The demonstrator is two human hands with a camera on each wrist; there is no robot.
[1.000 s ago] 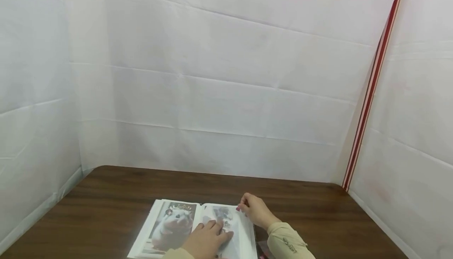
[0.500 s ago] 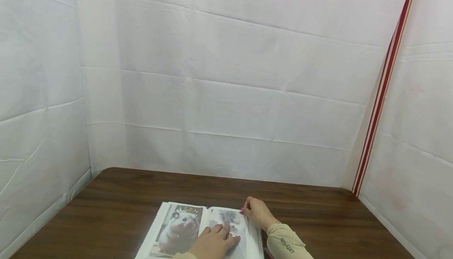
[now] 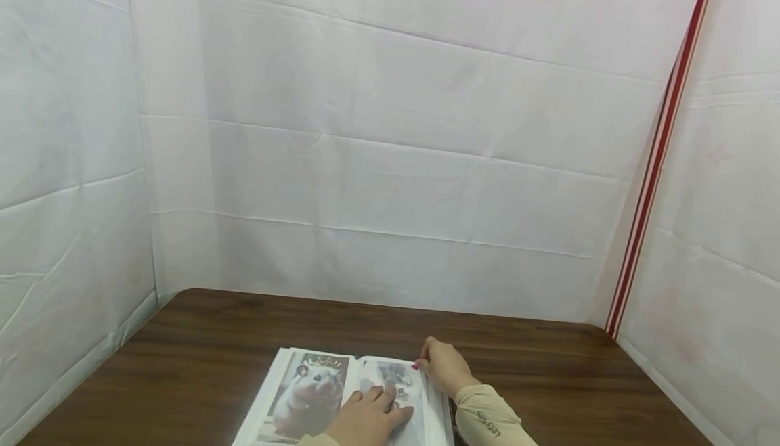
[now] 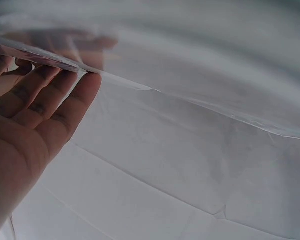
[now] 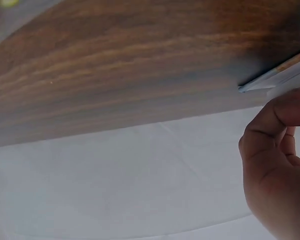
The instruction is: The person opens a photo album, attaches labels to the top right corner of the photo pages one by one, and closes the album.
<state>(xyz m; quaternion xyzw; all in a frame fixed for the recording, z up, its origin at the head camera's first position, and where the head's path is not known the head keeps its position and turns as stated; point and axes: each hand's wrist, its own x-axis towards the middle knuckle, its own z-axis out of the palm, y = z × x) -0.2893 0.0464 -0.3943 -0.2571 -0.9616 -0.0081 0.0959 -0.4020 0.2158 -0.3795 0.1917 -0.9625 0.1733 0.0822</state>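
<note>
An open photo album [image 3: 351, 382] lies at the table's near side. Its left page shows a photo of a crowned, hamster-like animal [image 3: 307, 392]; a paler picture [image 3: 397, 373] fills the right page. My left hand [image 3: 363, 419] rests on that picture, fingers spread, hiding its lower part. From the left wrist view, straight fingers of this hand touch a glossy clear page. My right hand [image 3: 443, 367] pinches the top right of the right page with curled fingers. A small pink spot [image 3: 416, 366] shows at its fingertips. Beside those fingers is a translucent page sleeve [image 5: 282, 86].
The dark wood table [image 3: 256, 324] extends behind and to both sides of the album. White sheeting [image 3: 390, 162] hangs along the back and sides, with a red striped band [image 3: 661, 141] at the right. A blurred clear item [image 5: 15, 20] enters the right wrist view's upper left corner.
The head view has shifted slightly, so the album appears farther right and lower than a second ago. Both hands keep nearly the same places on the right page.
</note>
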